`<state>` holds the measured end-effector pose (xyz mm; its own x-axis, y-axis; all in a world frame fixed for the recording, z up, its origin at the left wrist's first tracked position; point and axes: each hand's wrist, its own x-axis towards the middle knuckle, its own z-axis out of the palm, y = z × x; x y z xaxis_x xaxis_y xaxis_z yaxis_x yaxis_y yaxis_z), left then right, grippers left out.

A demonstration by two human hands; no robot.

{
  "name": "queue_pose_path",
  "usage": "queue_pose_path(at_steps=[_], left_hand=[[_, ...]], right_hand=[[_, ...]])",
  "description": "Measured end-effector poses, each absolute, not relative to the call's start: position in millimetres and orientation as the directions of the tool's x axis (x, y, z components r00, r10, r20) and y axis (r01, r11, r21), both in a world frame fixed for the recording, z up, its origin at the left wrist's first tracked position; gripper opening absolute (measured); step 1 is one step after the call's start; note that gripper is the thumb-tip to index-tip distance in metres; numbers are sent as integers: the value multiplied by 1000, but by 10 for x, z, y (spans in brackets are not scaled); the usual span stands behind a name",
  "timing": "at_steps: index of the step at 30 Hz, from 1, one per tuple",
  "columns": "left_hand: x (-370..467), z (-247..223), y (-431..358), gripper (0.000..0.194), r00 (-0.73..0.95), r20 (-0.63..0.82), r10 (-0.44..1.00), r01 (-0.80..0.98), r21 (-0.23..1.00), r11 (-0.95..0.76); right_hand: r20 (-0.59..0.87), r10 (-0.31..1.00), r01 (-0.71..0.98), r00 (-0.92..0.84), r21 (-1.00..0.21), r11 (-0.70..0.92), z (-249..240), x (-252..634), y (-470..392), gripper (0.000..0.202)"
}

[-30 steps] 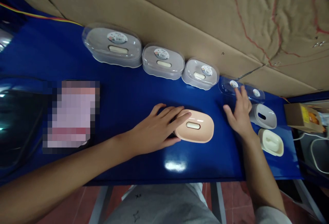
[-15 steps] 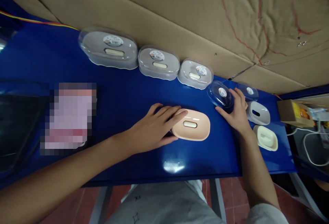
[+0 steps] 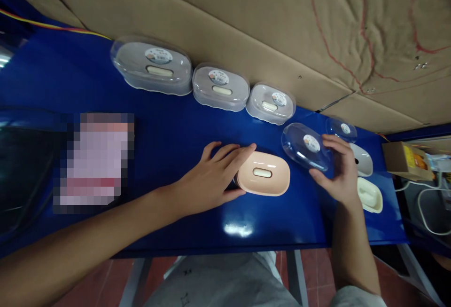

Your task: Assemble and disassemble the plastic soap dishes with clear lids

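Note:
A peach oval soap box (image 3: 273,184) with a cream insert in its slot sits on the blue table. My left hand (image 3: 214,177) wraps round its left end, thumb at the near side and fingers at the far side. To the right, my right hand (image 3: 338,170) grips the right end of a clear plastic lid (image 3: 299,149) with a round label. The lid is tilted, just above and right of the peach box. Behind my right hand stand a grey-white slotted tray (image 3: 364,161) and a cream dish (image 3: 369,195), both partly covered by it.
Along the cardboard wall (image 3: 218,25) stand three lidded boxes: a large one (image 3: 130,65), a middle one (image 3: 202,88) and a small one (image 3: 259,105). Another clear lid (image 3: 336,128) lies at the back right. A blurred pinkish item (image 3: 95,156) lies left; a carton (image 3: 401,159) stands right.
My right hand has lifted the clear lid off its place by the wall and brought it nearer, tilting it. My left hand stays at the peach box.

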<state>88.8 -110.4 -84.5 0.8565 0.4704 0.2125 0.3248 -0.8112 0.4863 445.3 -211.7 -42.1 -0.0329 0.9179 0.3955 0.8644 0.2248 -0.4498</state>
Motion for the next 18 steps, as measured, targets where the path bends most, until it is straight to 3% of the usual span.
queue_pose_path(at_steps=[5, 18], left_hand=[[889, -854, -1084, 108, 849, 192, 492, 345, 502, -793], [876, -877, -1051, 109, 858, 197, 475, 334, 489, -806]], right_hand=[[334, 905, 839, -261, -385, 384, -332, 4008, -2201, 71], [270, 878, 756, -395, -447, 478, -591, 3805, -2182, 77]])
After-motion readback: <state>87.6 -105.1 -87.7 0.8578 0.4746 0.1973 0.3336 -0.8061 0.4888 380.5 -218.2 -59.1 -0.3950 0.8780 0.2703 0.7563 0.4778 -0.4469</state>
